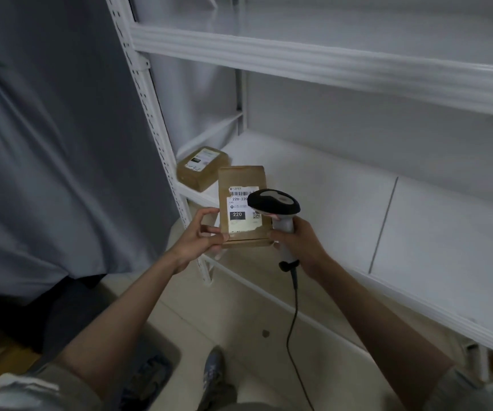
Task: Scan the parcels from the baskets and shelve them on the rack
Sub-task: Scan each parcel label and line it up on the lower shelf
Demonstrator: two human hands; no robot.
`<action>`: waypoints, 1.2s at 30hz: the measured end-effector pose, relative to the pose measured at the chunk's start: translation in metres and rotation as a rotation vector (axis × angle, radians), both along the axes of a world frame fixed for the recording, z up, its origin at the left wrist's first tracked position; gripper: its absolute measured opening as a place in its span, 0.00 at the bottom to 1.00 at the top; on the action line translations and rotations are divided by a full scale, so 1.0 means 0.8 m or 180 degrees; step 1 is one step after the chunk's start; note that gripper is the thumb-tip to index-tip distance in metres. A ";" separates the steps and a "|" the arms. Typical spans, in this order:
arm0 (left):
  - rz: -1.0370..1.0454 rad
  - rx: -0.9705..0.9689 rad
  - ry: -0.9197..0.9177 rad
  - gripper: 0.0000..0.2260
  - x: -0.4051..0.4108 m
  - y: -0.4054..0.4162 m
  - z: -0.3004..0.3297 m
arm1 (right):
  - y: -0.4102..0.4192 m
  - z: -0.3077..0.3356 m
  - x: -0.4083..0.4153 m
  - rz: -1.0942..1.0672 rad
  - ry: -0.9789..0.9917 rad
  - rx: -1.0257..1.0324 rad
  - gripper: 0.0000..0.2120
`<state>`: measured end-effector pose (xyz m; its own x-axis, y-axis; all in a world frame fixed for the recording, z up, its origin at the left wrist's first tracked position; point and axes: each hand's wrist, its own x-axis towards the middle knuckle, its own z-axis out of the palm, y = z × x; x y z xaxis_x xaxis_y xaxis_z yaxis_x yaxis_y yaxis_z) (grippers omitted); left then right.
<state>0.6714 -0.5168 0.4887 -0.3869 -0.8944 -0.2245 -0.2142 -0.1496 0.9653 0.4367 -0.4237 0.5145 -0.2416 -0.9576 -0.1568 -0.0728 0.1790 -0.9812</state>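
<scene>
Parcel (241, 203) being held up in front of the rack (313, 59) with a scanner (275, 203) hovering over its label.

Parcel in hand is a small brown cardboard box with a white shipping label (243, 209) facing the camera, showing a barcode and the number 220. The left hand (199, 235) is pinching its lower left corner between thumb and fingers, holding it upright just in front of the rack's lower shelf (343, 185). The right hand (297, 241) is clenching the pale handle of the scanner, whose dark head is overlapping the label's right edge; its black cable (294, 315) is hanging down toward the floor. A second brown parcel (202, 167) is lying flat on the left end of the lower shelf, beside the upright post. Grey fabric (55, 137) is hanging to the left of the rack.
</scene>
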 end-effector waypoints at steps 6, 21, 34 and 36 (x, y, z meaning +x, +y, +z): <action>-0.0238 0.0139 -0.0011 0.26 0.028 -0.134 -0.004 | -0.123 -0.008 0.032 -0.0173 -0.0275 0.0098 0.13; -0.0711 -0.1231 -0.1364 0.18 -0.007 -0.327 -0.052 | -0.277 -0.060 0.045 -0.0622 -0.0762 0.0528 0.14; -0.0341 -0.1988 -0.2026 0.21 -0.012 -0.347 -0.074 | -0.328 -0.092 0.052 -0.0446 -0.0885 0.0837 0.15; -0.0226 -0.2085 -0.2330 0.30 -0.009 -0.345 -0.074 | -0.331 -0.097 0.053 -0.0412 -0.0852 0.0822 0.15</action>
<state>0.6641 -0.7930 0.4292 -0.4077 -0.9074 0.1017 -0.7799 0.4040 0.4782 0.4791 -0.6888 0.4369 -0.2758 -0.8427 -0.4625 0.2190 0.4134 -0.8838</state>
